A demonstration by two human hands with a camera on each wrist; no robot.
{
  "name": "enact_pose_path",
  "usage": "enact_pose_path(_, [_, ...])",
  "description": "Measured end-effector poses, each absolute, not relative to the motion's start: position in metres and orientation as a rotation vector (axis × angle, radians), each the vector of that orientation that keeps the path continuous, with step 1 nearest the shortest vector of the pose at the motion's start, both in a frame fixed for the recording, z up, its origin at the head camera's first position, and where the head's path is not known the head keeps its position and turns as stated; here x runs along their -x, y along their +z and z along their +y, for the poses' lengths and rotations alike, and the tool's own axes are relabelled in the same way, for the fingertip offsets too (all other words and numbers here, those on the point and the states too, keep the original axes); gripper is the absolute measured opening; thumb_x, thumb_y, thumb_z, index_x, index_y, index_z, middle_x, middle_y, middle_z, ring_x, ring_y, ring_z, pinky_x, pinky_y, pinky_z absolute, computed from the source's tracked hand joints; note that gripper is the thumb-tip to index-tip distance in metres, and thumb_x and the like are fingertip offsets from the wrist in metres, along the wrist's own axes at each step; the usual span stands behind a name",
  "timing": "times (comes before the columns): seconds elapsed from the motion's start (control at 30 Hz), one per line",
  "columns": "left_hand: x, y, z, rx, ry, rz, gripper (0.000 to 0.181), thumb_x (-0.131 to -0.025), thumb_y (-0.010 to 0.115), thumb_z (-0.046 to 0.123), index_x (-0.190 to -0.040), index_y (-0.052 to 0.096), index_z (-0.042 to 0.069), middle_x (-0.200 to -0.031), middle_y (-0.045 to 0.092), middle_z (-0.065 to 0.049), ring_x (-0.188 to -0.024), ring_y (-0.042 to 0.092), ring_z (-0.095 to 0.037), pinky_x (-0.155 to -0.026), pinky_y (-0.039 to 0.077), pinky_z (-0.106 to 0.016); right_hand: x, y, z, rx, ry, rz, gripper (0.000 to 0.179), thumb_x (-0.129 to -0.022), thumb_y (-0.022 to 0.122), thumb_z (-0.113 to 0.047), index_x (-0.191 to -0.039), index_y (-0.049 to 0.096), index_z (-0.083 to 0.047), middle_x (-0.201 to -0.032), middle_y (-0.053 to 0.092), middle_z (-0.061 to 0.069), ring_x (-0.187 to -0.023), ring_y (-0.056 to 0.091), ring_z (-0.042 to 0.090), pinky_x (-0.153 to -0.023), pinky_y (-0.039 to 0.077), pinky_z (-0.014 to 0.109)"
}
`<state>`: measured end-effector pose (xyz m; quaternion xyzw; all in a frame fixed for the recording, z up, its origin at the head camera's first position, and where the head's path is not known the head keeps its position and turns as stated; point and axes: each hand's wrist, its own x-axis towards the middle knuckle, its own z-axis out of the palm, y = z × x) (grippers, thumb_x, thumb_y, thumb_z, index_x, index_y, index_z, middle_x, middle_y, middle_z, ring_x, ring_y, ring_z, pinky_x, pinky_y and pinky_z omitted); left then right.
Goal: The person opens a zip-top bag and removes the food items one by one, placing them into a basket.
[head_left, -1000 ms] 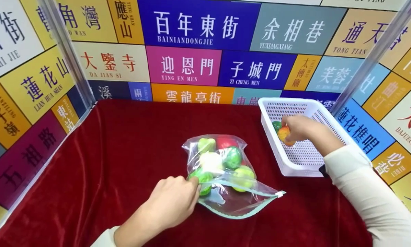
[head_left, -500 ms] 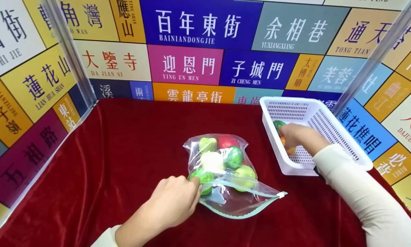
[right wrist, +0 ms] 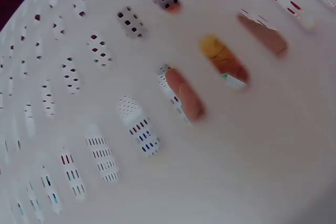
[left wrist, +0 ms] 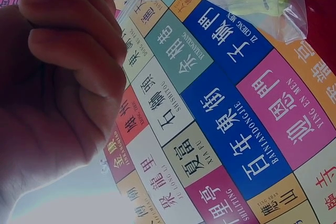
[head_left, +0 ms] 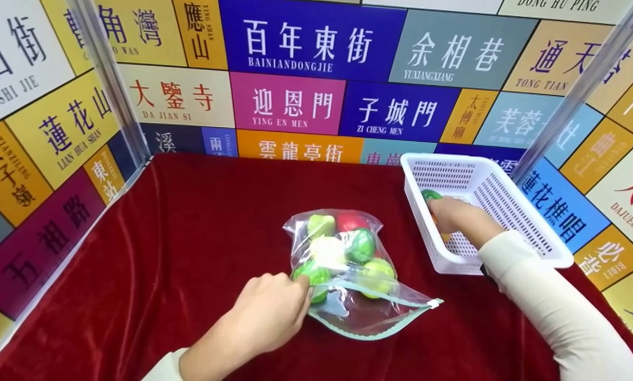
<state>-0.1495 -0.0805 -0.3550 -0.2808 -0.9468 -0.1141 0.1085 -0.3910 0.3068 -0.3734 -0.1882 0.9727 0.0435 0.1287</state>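
In the head view, a clear zip bag (head_left: 348,315) with a pale green rim lies on the red cloth, its mouth partly apart. Inside are several toy-like fruits and vegetables: a red one (head_left: 351,220), a dark green one (head_left: 359,245), a white one (head_left: 327,250), a yellow-green one (head_left: 378,277). My left hand (head_left: 271,309) pinches the bag's left edge by the mouth. Down in the white basket (head_left: 551,259), my right hand (head_left: 456,214) grips an orange-yellow fruit (head_left: 445,237), mostly hidden under the fingers. Beside it sits a dark green piece (head_left: 430,194).
A dark red velvet cloth (head_left: 216,211) covers the table. Behind it stands a wall of coloured sign panels (head_left: 311,39), with clear corner posts at left and right. Basket walls with slots (right wrist: 105,153) fill the right wrist view.
My right hand has moved slightly lower and nearer within the basket, now covering most of the orange-yellow fruit. My left hand and the bag have stayed in place.
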Motion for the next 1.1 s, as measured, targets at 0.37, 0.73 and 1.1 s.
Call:
enact_pose_path(0.37, [0.149, -0.356, -0.08, 0.821, -0.337, -2.78, 0.027, -0.101, 0.056, 0.024, -0.077, 0.059, 0.01, -0.054, 0.041, 0.003, -0.046, 0.038, -0.009, -0.041, 0.032, -0.024, 0.384, -0.357, 0.301, 0.572, 0.115, 2.847, 0.03, -0.086, 0.068, -0.013, -0.111, 0.06, 0.002, -0.094, 0.066, 0.021, -0.084, 0.061, 0.032, -0.079, 0.053, 0.051])
enact_pose_path(0.73, [0.149, -0.356, -0.077, 0.818, -0.318, -2.766, 0.021, -0.097, 0.057, 0.021, -0.079, 0.057, 0.01, -0.053, 0.041, 0.003, -0.045, 0.038, -0.009, -0.039, 0.03, -0.023, 0.308, -0.271, 0.261, 0.629, 0.047, 2.943, 0.058, -0.088, 0.076, -0.023, -0.137, 0.055, 0.0, -0.13, 0.063, 0.025, -0.118, 0.061, 0.043, -0.097, 0.048, 0.06])
enact_pose_path(1.1, [0.149, -0.357, -0.077, 0.827, -0.338, -2.782, 0.019, -0.095, 0.058, 0.021, -0.079, 0.058, 0.01, -0.054, 0.04, 0.004, -0.045, 0.036, -0.008, -0.04, 0.03, -0.022, 0.179, -0.249, 0.222, 1.106, -0.488, 3.067, 0.042, -0.09, 0.075, -0.033, -0.128, 0.064, -0.017, -0.117, 0.069, -0.005, -0.102, 0.066, 0.012, -0.088, 0.057, 0.04])
